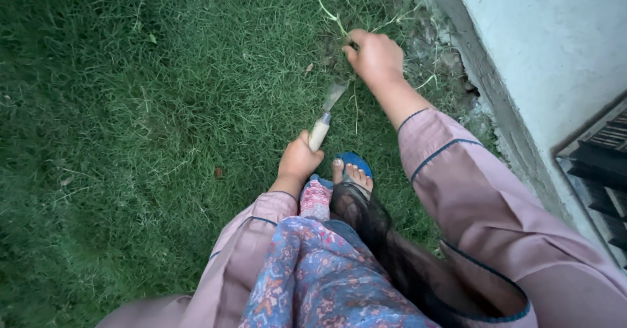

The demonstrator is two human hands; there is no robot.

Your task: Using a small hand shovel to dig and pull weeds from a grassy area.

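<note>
Green lawn (130, 106) beside pale wall (555, 34), left hand (298, 160) gripping knife (324, 118) (wooden handle), right hand (375, 57) pinching grass stems (326, 8)

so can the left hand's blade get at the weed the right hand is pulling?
Probably yes. The left hand holds the knife with its blade tip close under the right hand, which grips the weed. Only short grass lies between; nothing blocks it.

You're seeing deep green grass (130, 139), pale wood knife handle (318, 134), blue sandal (356, 161) at 6 o'clock, dusty pink sleeves (483, 204) piped navy, blue floral-print fabric (320, 276).
</note>
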